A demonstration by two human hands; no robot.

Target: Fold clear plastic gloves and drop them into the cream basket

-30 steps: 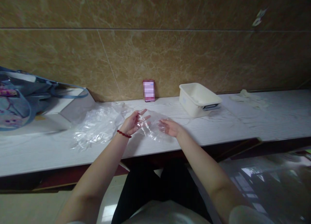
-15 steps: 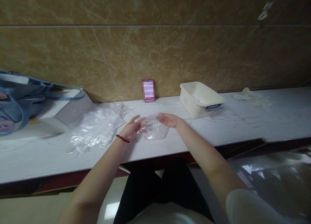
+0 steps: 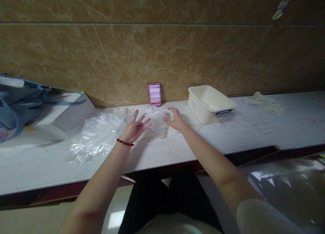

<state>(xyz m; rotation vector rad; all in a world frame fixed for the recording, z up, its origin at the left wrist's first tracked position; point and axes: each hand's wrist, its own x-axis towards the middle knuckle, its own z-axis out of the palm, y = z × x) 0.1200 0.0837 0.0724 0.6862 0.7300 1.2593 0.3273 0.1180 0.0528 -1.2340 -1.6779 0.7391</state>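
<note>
My left hand point(image 3: 135, 129) is raised above the white tabletop, palm up, with its fingers spread; a glossy sheen shows on the fingers, perhaps thin clear film. A crumpled clear plastic bag point(image 3: 157, 125) lies between my hands, below the phone. My right hand point(image 3: 175, 119) is just right of this bag, thumb and fingers apart and curved, with nothing visible in its grasp. Whether its fingertips touch the plastic I cannot tell. Left of my left hand spreads a loose heap of clear plastic point(image 3: 93, 135), partly behind that hand.
A phone point(image 3: 154, 94) leans against the tiled wall point(image 3: 203, 58). Right of it stands a cream plastic bin point(image 3: 199, 105). Thin pale gloves or scraps point(image 3: 262, 101) lie farther right. At the left, a blue bag point(image 3: 15, 105) rests on a white box point(image 3: 73, 115).
My hands have moved apart: the left went left and turned palm up, the right came off the plastic bag and rose slightly. The bag now lies bunched farther back.
</note>
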